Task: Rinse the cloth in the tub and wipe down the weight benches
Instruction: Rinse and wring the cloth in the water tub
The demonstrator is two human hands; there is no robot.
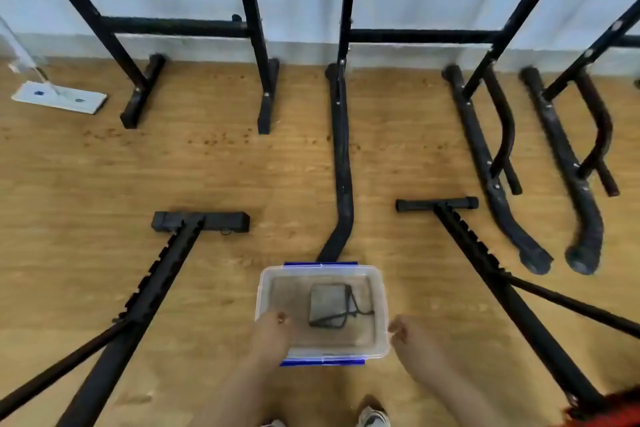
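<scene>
A clear plastic tub (380, 291) with blue clips stands on the wooden floor in front of me, holding murky water. A grey folded cloth (328, 300) with dark edging lies sunk in it. My left hand (273, 326) is over the tub's near left edge, fingers curled, nothing seen in it. My right hand (403, 328) is just outside the tub's right wall, fingers also curled and holding nothing. Black bench frames run along the floor at the left (162, 263) and at the right (485, 260).
Black rack uprights and feet (265, 94) line the pale wall ahead, with curved floor bars (585, 204) at the right. A white flat mop head (59, 97) lies at the far left. A red pad corner (620, 406) shows at the bottom right. My shoes (372, 418) are below the tub.
</scene>
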